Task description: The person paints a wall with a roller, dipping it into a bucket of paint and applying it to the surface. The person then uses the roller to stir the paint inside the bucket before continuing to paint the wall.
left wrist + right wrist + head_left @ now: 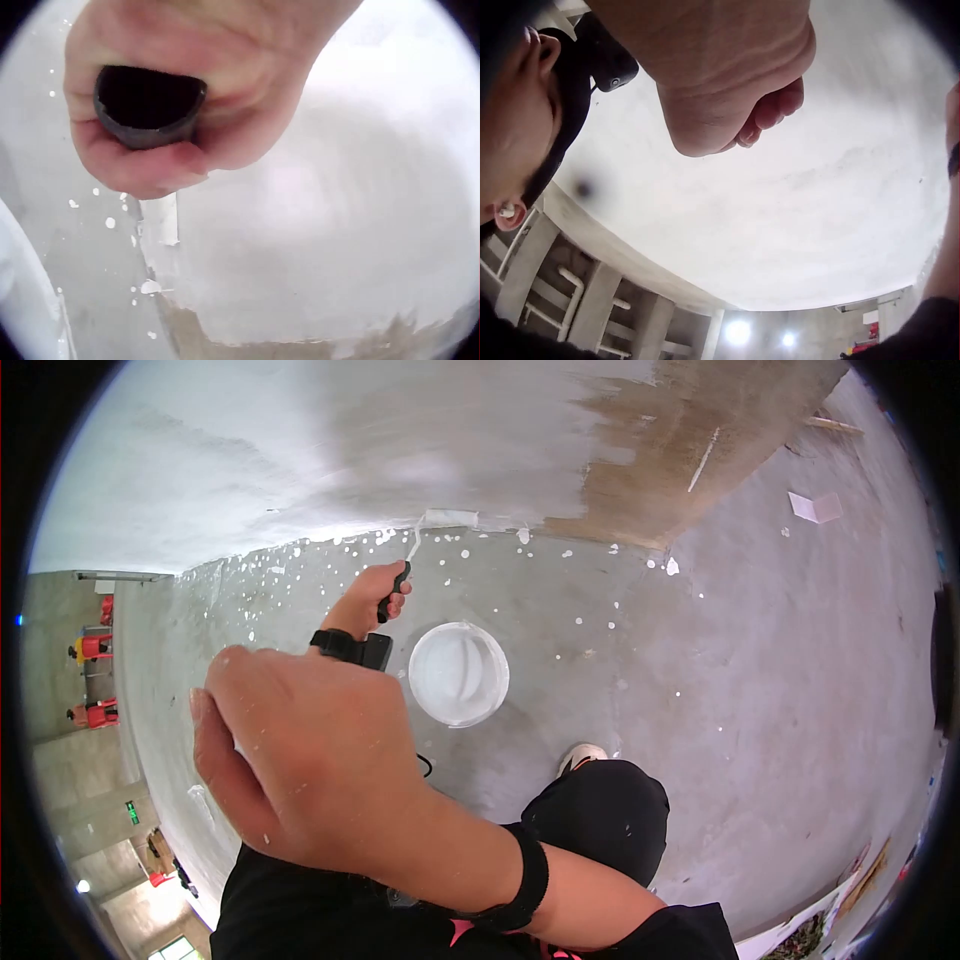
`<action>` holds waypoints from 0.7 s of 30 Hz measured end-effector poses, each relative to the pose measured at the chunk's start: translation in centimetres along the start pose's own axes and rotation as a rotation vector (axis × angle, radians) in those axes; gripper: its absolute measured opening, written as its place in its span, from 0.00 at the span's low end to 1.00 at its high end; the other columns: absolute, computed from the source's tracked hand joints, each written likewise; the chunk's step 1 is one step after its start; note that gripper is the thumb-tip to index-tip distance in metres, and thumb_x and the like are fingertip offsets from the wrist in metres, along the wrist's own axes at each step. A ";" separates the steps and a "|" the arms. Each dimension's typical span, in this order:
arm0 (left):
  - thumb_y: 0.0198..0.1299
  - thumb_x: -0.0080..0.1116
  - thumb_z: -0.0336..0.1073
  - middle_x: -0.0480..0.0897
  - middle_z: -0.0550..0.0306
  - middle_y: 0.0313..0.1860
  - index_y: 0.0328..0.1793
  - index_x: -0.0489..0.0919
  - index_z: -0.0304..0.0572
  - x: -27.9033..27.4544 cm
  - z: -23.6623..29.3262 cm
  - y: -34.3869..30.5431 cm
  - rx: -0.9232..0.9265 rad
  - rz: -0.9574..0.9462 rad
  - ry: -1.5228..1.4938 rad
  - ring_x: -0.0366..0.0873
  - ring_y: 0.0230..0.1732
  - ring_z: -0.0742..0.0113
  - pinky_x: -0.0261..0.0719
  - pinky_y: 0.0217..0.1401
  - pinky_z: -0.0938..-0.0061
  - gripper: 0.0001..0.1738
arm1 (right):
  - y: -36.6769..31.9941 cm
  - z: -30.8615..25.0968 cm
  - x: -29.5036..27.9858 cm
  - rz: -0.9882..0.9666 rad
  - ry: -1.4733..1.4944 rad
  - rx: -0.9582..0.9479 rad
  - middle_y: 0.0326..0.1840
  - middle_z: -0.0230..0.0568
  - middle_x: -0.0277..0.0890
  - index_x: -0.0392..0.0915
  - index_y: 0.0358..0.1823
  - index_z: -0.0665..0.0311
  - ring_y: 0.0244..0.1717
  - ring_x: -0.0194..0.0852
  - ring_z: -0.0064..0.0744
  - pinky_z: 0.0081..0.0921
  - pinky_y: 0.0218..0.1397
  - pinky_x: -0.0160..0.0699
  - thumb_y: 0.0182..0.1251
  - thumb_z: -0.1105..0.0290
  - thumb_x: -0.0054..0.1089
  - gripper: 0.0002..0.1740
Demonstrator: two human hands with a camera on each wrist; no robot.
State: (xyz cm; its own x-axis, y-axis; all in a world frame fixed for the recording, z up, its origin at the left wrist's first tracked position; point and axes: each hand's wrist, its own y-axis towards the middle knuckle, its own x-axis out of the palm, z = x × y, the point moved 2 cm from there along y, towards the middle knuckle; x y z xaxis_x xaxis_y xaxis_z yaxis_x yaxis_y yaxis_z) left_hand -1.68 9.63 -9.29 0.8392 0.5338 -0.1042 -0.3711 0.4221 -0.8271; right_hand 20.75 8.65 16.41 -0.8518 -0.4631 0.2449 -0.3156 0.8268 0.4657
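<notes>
My left hand (368, 600) grips the black handle (393, 596) of a small paint roller. Its white roller head (452, 518) lies along the foot of the wall (400, 450). From the left wrist view, the fingers of my left hand (240, 67) wrap round the handle, whose hollow end (150, 97) faces the camera. Raised close to the head camera is my right hand (310, 755), back of the hand up. In the right wrist view my right hand (720, 97) has its fingertips curled toward the palm, with nothing seen in them.
A white bucket (458, 674) with pale contents stands on the grey floor (560, 710), right of my left hand. White drips spot the floor along the wall. A shoe (582, 757) shows below the bucket, a folded white sheet (815, 508) lies far right, and red objects (92, 648) are far left.
</notes>
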 end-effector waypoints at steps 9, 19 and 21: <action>0.74 0.46 0.48 0.71 0.68 0.24 0.49 0.70 0.44 -1.7 4.7 -11.4 0.048 0.002 -0.053 0.57 0.13 0.84 0.53 0.10 0.87 0.15 | -0.2 0.3 0.8 -0.088 -0.038 0.132 0.13 0.33 0.64 0.70 0.26 0.62 0.13 0.65 0.34 0.30 0.18 0.59 0.59 0.77 0.61 0.08; 0.69 0.54 0.45 0.74 0.67 0.24 0.45 0.75 0.45 -1.6 1.6 -16.2 0.349 0.246 0.116 0.63 0.16 0.79 0.58 0.15 0.80 0.12 | 0.0 0.6 0.4 -0.097 -0.088 0.147 0.14 0.34 0.66 0.74 0.28 0.63 0.13 0.67 0.34 0.28 0.17 0.62 0.61 0.73 0.61 0.06; 0.69 0.55 0.44 0.74 0.66 0.23 0.45 0.76 0.43 -2.0 0.2 -14.2 0.381 0.262 0.249 0.65 0.16 0.77 0.59 0.15 0.78 0.12 | -0.1 0.7 0.4 -0.065 -0.081 0.124 0.14 0.34 0.67 0.75 0.28 0.63 0.13 0.67 0.34 0.28 0.17 0.62 0.61 0.73 0.61 0.05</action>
State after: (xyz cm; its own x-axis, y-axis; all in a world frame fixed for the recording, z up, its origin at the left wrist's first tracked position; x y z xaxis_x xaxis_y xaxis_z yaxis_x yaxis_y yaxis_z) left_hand 1.83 2.69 2.81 0.7505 0.4864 -0.4475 -0.6609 0.5590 -0.5008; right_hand 20.11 8.65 15.85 -0.8572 -0.4940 0.1454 -0.4163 0.8310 0.3690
